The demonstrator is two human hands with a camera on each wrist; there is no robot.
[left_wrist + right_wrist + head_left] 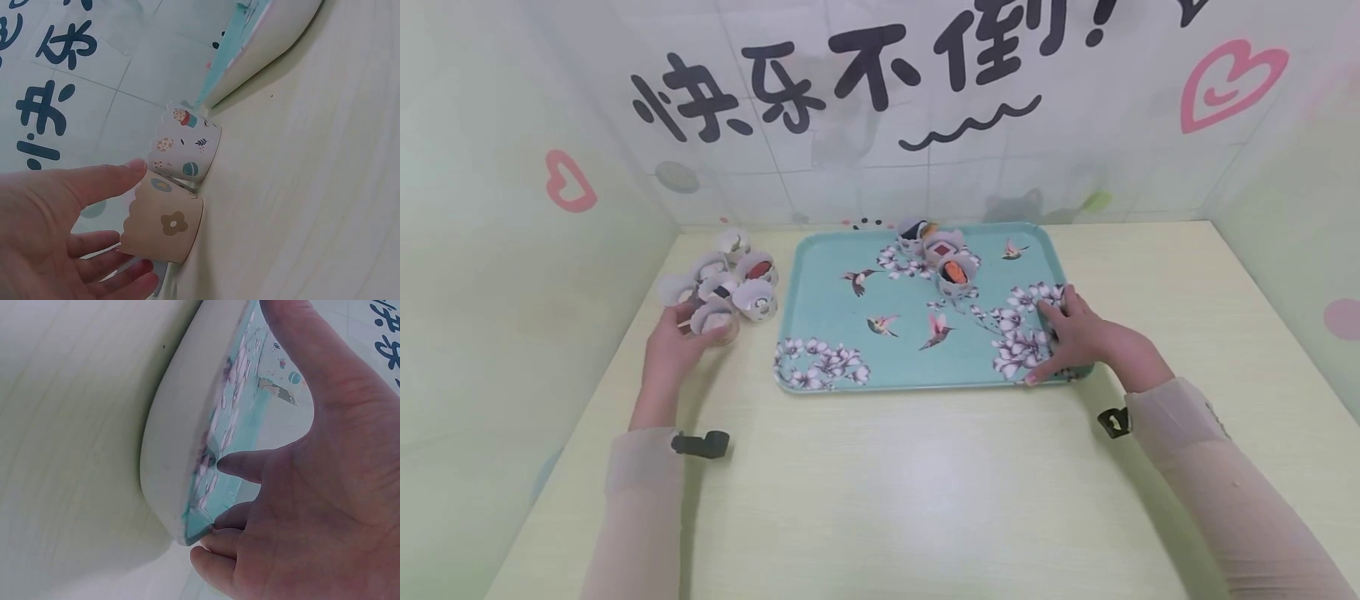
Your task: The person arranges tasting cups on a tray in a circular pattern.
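At the left of the table, a cluster of scalloped paper cups [756,302] stands close together, and small items show inside some of them. My left hand [673,346] holds the nearest one, a tan paper cup with a brown flower [164,219], thumb at one side of its rim and fingers at the other. A white printed paper cup [184,144] stands right beside it. On the right, my right hand [1078,337] rests with spread fingers on the front right corner of a turquoise tray [827,275] printed with birds and blossoms.
Three paper cups are grouped toward the back of the tray, the front one [955,275] holding an orange-topped piece. The pale wooden table [925,483] meets a white wall [865,183] with black lettering behind the tray. A side wall [512,275] borders the left.
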